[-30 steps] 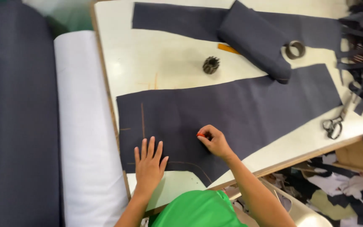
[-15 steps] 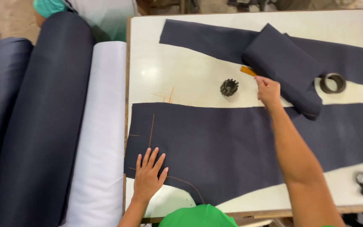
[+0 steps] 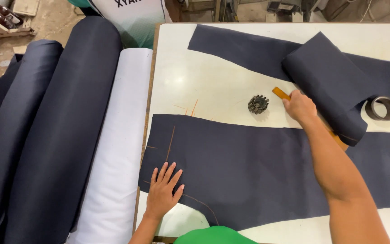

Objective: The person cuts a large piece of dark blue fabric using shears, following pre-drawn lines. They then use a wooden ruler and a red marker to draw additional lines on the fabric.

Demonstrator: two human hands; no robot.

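L hand (image 3: 162, 193) lies flat, fingers spread, palm down on the near-left end of the long dark navy cloth panel (image 3: 258, 171) w/ orange chalk lines, pinning it to the white worktable (image 3: 213, 86); it grips nothing. R hand (image 3: 299, 107) is reached far-right, fingers curled over the end of an orange-brown wooden ruler (image 3: 281, 94) poking out from under a folded navy cloth piece (image 3: 328, 77); can't tell if the grip is fully closed. Black toothed metal weight (image 3: 258, 104) sits just left of the ruler.

Step, as I read it: fetching the ruler for marking. Next move calls for sliding it clear w/o dragging the fold, then laying it on the chalked panel while L hand keeps the cloth flat.
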